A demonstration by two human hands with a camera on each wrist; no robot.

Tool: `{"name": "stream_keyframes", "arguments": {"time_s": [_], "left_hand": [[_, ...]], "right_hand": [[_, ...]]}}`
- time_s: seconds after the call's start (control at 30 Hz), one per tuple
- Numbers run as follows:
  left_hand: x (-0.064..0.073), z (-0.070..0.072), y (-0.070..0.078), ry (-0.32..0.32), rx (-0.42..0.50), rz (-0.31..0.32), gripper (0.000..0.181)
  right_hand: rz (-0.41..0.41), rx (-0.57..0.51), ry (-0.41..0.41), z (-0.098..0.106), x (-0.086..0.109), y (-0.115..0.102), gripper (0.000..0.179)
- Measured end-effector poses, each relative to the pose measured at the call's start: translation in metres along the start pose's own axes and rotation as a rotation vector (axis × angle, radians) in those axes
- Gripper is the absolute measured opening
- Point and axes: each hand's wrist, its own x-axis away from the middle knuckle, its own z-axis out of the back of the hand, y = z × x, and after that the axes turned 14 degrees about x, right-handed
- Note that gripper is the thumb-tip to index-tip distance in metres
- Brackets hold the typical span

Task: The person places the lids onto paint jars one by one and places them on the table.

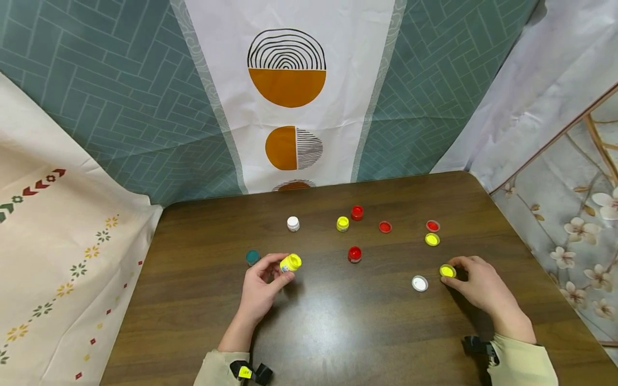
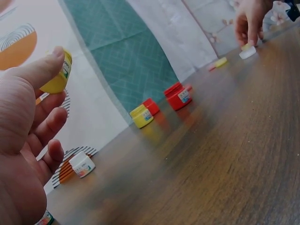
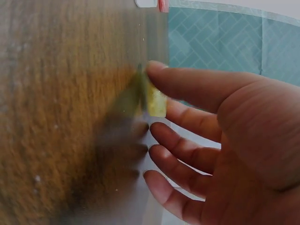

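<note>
My left hand [image 1: 258, 292] grips a small yellow paint jar [image 1: 291, 263] between thumb and fingers, held up over the table and tilted, its lidless mouth showing. The left wrist view shows this yellow jar [image 2: 57, 79] pinched under the thumb, the other fingers loosely bent. On the right, my right hand [image 1: 485, 289] pinches a round yellow lid [image 1: 447, 271] low at the tabletop. Seen from the right wrist, the lid [image 3: 157, 101] stands out between thumb and index finger, with the other fingertips close to the wood. A white lid [image 1: 419, 283] lies just left of that hand.
Beside my left hand stands a teal jar [image 1: 252, 257]. Farther back are a white jar [image 1: 293, 224], another yellow jar [image 1: 343, 224] and two red jars [image 1: 354, 254]. Two red lids [image 1: 384, 227] and a second yellow lid [image 1: 432, 239] lie on the brown table [image 1: 193, 321]. Curtains hang behind.
</note>
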Motion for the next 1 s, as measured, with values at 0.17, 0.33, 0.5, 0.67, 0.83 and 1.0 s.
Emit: {"name": "stream_keyframes", "arguments": {"time_s": [0.17, 0.33, 0.5, 0.67, 0.83, 1.0], "left_hand": [[0.000, 0.000, 0.000, 0.008, 0.005, 0.007, 0.037], [-0.001, 0.000, 0.001, 0.014, 0.004, 0.018, 0.037], [0.001, 0.000, 0.002, 0.019, -0.003, 0.034, 0.037], [0.002, 0.000, 0.003, 0.027, 0.004, 0.038, 0.037], [0.000, 0.000, 0.003, 0.029, 0.017, 0.030, 0.037], [0.000, 0.000, 0.003, 0.031, 0.024, 0.027, 0.037]], "right_hand": [[-0.035, -0.033, 0.038, -0.002, 0.001, -0.001, 0.051], [-0.053, -0.089, 0.127, -0.002, 0.001, -0.006, 0.043], [-0.039, -0.146, 0.220, -0.001, 0.000, -0.016, 0.040], [-0.050, -0.249, 0.271, 0.005, -0.005, -0.036, 0.039], [-0.034, -0.348, 0.285, 0.011, -0.012, -0.061, 0.042], [0.045, -0.403, 0.274, 0.009, -0.018, -0.079, 0.039]]}}
